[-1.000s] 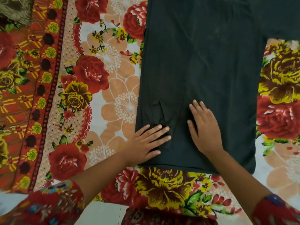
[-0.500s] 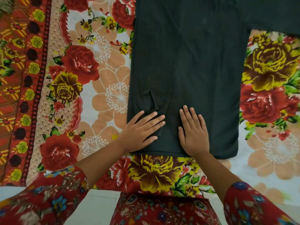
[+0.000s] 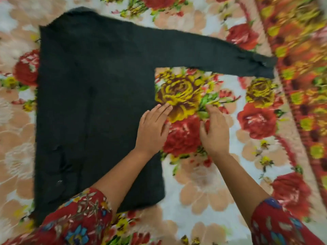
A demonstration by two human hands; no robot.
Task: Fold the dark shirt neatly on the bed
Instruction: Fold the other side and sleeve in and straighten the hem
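Note:
The dark shirt (image 3: 92, 96) lies flat on the floral bedspread (image 3: 203, 183), its left side folded in to a straight edge. One long sleeve (image 3: 221, 55) stretches out to the right, cuff at the far right. My left hand (image 3: 153, 129) rests flat over the shirt's right edge, fingers pointing up and right onto the bedspread. My right hand (image 3: 215, 131) hovers just right of the shirt over the flower print, fingers spread and holding nothing. The frame is blurred by motion.
A red and orange patterned border (image 3: 304, 68) of the bedspread runs down the right side. My red floral sleeves (image 3: 76, 221) fill the bottom corners and cover the shirt's lower left hem.
The view has swung right, so the outstretched sleeve now shows. Both hands have moved from the shirt's bottom hem to its right edge; the right hand has come off the cloth.

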